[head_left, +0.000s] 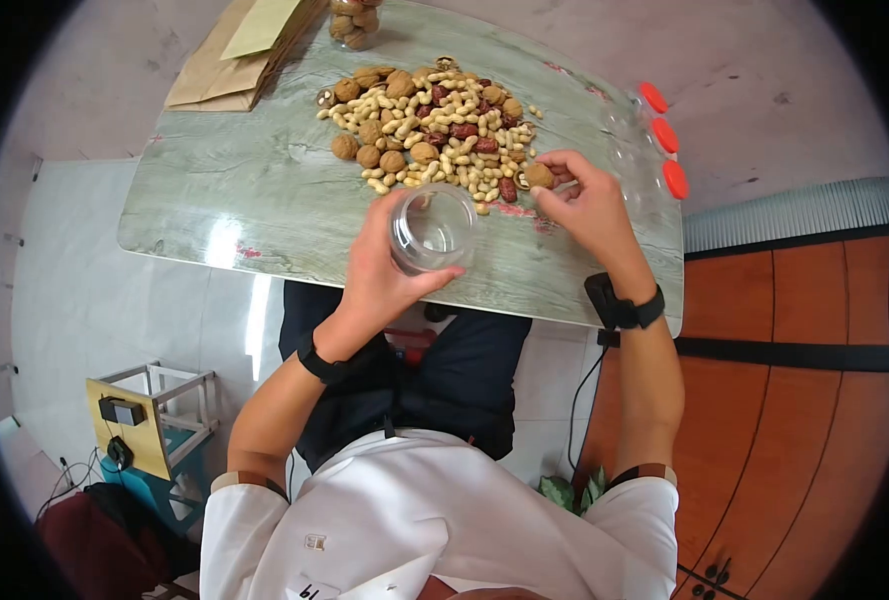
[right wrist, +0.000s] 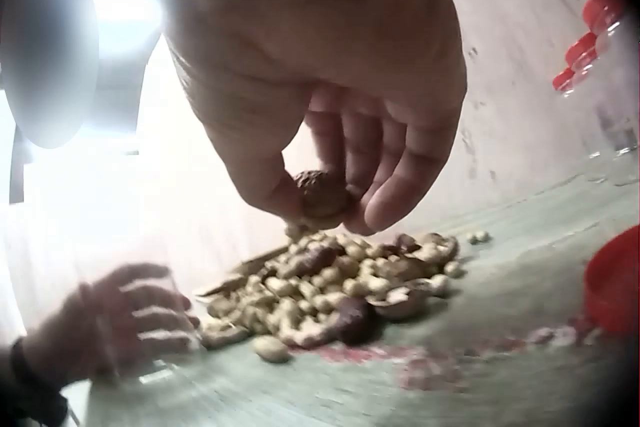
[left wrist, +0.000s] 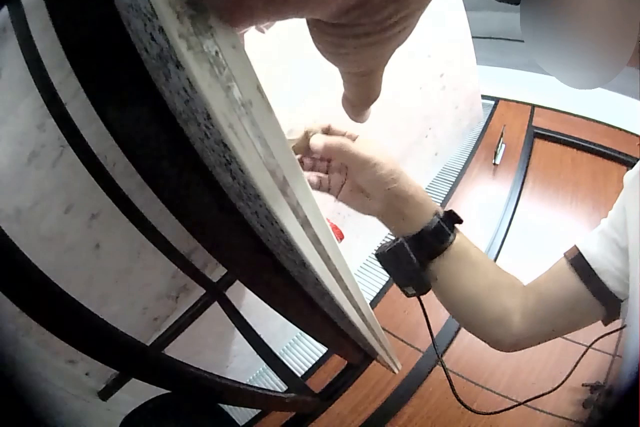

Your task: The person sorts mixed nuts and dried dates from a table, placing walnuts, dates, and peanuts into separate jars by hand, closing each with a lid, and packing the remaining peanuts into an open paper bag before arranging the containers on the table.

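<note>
My left hand (head_left: 379,262) is curled round a clear jar (head_left: 434,228) near the table's front edge; its mouth faces up and no nuts show inside. At the right end of the pile, my right hand (head_left: 589,205) pinches a walnut (head_left: 538,176) between thumb and fingers. The right wrist view shows that walnut (right wrist: 322,195) held above the pile of peanuts (right wrist: 300,297). Peanuts, walnuts and red dates (head_left: 463,131) lie mixed on the table (head_left: 294,190). In the left wrist view the left hand (left wrist: 340,7) shows only partly, and its jar is hidden.
Several clear jars with red lids (head_left: 664,135) stand along the right edge of the table. A jar of walnuts (head_left: 354,25) is at the back, beside brown paper bags (head_left: 234,70) at the back left. A loose walnut (head_left: 343,147) lies at the pile's left side.
</note>
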Motion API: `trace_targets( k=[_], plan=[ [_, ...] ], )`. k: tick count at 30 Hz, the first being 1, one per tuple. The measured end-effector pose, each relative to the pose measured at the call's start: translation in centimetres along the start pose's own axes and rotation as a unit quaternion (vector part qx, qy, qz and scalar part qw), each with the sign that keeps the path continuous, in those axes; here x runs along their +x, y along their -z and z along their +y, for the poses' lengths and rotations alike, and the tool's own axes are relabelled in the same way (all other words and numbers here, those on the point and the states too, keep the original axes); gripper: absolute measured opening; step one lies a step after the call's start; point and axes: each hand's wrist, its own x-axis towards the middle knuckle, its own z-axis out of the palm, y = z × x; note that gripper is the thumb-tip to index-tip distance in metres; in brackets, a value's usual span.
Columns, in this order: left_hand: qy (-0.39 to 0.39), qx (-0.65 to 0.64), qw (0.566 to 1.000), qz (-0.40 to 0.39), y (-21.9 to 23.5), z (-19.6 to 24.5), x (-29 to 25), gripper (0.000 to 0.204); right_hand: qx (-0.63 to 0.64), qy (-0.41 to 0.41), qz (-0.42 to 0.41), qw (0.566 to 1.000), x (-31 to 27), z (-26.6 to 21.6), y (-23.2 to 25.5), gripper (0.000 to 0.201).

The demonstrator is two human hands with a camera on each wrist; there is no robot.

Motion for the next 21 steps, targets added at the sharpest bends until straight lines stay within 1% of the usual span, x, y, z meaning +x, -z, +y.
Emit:
trace_targets(
  k=[1, 2, 4, 5, 7, 8, 9, 11, 13, 15, 17, 21],
  plan=[
    [0.002, 0.004, 1.000, -0.003, 0.0, 0.1, 0.0, 0.096, 0.054, 0.027, -0.014, 0.998, -0.1, -1.4, 0.1, 0.035],
    [0.004, 0.007, 1.000, -0.004, 0.0, 0.1, 0.0, 0.096, 0.057, 0.027, -0.014, 0.998, -0.2, -2.9, 0.1, 0.035],
    [-0.017, -0.003, 1.000, 0.013, -0.3, 0.2, 0.1, 0.095, 0.062, 0.133, -0.039, 0.988, -0.5, -5.8, 0.1, 0.038],
    [-0.018, -0.003, 1.000, 0.012, -0.4, 0.1, 0.2, 0.095, 0.062, 0.132, -0.037, 0.989, -0.6, -6.6, -0.1, 0.038],
    [-0.018, -0.009, 1.000, 0.020, -0.4, -0.1, 0.1, 0.096, 0.061, 0.230, -0.030, 0.971, -0.5, -8.0, -0.7, 0.038],
    [-0.018, -0.008, 1.000, 0.022, -0.4, -0.2, 0.0, 0.096, 0.040, 0.246, -0.034, 0.968, -0.5, -8.5, -0.9, 0.039],
    [-0.019, -0.010, 1.000, 0.020, -0.4, -0.3, 0.0, 0.096, 0.041, 0.248, -0.035, 0.967, -0.6, -8.6, -1.1, 0.039],
    [-0.018, -0.012, 1.000, 0.021, -0.3, -0.4, -0.1, 0.096, 0.022, 0.278, -0.036, 0.960, -0.6, -8.6, -1.6, 0.040],
    [-0.008, -0.016, 1.000, 0.022, -0.1, -0.4, -0.1, 0.096, 0.018, 0.285, -0.038, 0.958, -0.6, -8.7, -1.8, 0.040],
    [-0.015, -0.006, 1.000, 0.025, -0.2, -0.2, -0.1, 0.095, 0.014, 0.295, -0.040, 0.955, -0.1, -8.7, -1.9, 0.040],
    [-0.023, 0.004, 0.999, 0.027, -0.3, 0.0, -0.1, 0.095, 0.043, 0.268, -0.030, 0.962, 1.4, -8.3, -2.2, 0.037],
    [-0.019, 0.010, 0.999, 0.023, -0.2, 0.1, -0.1, 0.095, 0.006, 0.296, -0.042, 0.954, 7.0, -7.7, -5.9, 0.033]
  ],
)
